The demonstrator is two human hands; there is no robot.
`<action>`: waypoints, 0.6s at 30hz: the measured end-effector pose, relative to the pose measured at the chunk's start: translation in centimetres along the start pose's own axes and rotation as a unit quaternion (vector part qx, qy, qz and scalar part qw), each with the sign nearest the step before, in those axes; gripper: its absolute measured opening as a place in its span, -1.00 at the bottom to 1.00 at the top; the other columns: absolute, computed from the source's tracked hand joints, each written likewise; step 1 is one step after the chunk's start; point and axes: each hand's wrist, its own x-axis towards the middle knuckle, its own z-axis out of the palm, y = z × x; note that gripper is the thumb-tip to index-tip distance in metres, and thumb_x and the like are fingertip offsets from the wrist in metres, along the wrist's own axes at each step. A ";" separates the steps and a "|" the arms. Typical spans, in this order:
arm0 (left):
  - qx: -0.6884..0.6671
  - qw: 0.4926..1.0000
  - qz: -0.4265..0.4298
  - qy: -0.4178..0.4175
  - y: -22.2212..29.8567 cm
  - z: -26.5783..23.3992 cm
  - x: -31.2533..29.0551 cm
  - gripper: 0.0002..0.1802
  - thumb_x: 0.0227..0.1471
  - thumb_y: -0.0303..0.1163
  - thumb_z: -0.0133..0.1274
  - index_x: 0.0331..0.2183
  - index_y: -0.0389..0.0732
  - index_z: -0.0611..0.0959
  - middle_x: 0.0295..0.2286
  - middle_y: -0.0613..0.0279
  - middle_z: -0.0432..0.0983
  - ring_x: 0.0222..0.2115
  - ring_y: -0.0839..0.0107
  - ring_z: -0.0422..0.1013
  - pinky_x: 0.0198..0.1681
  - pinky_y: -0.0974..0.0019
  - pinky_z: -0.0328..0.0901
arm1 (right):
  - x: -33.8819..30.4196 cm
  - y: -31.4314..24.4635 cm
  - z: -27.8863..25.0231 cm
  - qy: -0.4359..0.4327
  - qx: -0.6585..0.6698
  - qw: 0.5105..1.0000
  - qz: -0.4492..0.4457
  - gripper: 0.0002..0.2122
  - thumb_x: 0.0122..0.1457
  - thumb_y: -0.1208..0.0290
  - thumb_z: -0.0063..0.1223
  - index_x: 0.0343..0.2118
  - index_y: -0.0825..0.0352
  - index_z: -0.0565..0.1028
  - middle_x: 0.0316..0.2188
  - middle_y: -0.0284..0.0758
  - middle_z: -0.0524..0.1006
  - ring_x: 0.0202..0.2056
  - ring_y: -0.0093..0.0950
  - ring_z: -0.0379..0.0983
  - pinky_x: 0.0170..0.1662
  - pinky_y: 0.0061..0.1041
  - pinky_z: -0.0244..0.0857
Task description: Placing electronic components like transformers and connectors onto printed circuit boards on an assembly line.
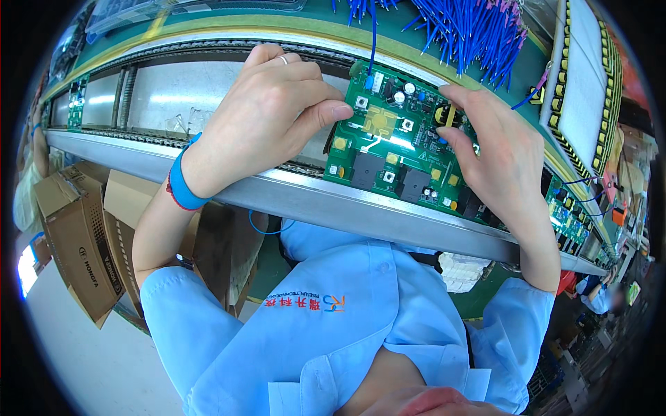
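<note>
A green circuit board lies across the conveyor's rails, bearing dark square parts, small capacitors and pale pads. My left hand is curled beside the board's left edge, with thumb and forefinger close together at that edge. Whatever lies between those fingertips is hidden. Over the board's right part, the thumb and forefinger of my right hand close around a yellow-and-black transformer. A blue wire rises from the board's far left corner.
The conveyor's metal rail runs between my body and the board. Beyond it lies a bundle of blue wires. A white foam tray edged with yellow-and-black parts stands at right. More boards sit farther right. Cardboard boxes stand below left.
</note>
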 end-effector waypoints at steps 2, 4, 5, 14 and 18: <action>0.000 1.000 -0.004 -0.009 0.1 0.0 0.0 -0.81 0.10 -0.33 0.09 -0.35 -0.26 0.67 -0.50 0.21 0.43 -0.43 0.25 0.32 -0.11 0.22 0.15 | -0.1 0.1 0.0 0.003 -0.001 1.000 -0.001 -0.58 -0.07 0.45 0.28 -0.09 0.21 0.46 -0.32 -0.34 0.55 -0.30 -0.32 0.53 -0.39 -0.39 0.38; 0.001 1.000 0.002 -0.020 0.3 0.0 0.2 -0.82 0.10 -0.35 0.09 -0.34 -0.27 0.66 -0.50 0.20 0.43 -0.43 0.24 0.33 -0.11 0.21 0.15 | -0.4 0.1 -0.6 0.000 0.004 1.000 0.018 -0.58 -0.07 0.41 0.29 -0.08 0.21 0.48 -0.28 -0.35 0.58 -0.31 -0.34 0.54 -0.37 -0.42 0.40; -0.006 1.000 -0.002 -0.024 0.4 0.0 0.2 -0.83 0.09 -0.37 0.09 -0.33 -0.28 0.66 -0.50 0.19 0.43 -0.42 0.23 0.33 -0.11 0.21 0.15 | -0.6 0.0 -0.9 0.006 0.000 1.000 0.027 -0.58 -0.07 0.41 0.29 -0.08 0.21 0.48 -0.28 -0.35 0.58 -0.31 -0.34 0.54 -0.37 -0.42 0.40; -0.021 0.997 0.036 -0.064 3.7 1.0 3.4 -0.83 0.03 -0.47 0.09 -0.28 -0.30 0.64 -0.48 0.10 0.43 -0.38 0.12 0.35 -0.10 0.14 0.16 | -4.1 -5.4 1.1 0.056 0.084 0.978 -0.183 -0.87 -0.01 0.38 0.05 -0.46 0.32 0.42 -0.57 -0.42 0.32 -0.58 -0.58 0.42 -0.68 -0.56 0.22; -0.014 0.995 0.066 -0.080 4.0 2.1 4.4 -0.80 0.01 -0.47 0.10 -0.26 -0.29 0.65 -0.47 0.09 0.43 -0.37 0.12 0.36 -0.11 0.13 0.16 | -4.1 -6.3 3.0 0.013 0.033 0.988 -0.151 -0.75 0.01 0.36 0.05 -0.24 0.34 0.50 -0.39 -0.38 0.43 -0.62 -0.59 0.40 -0.67 -0.58 0.19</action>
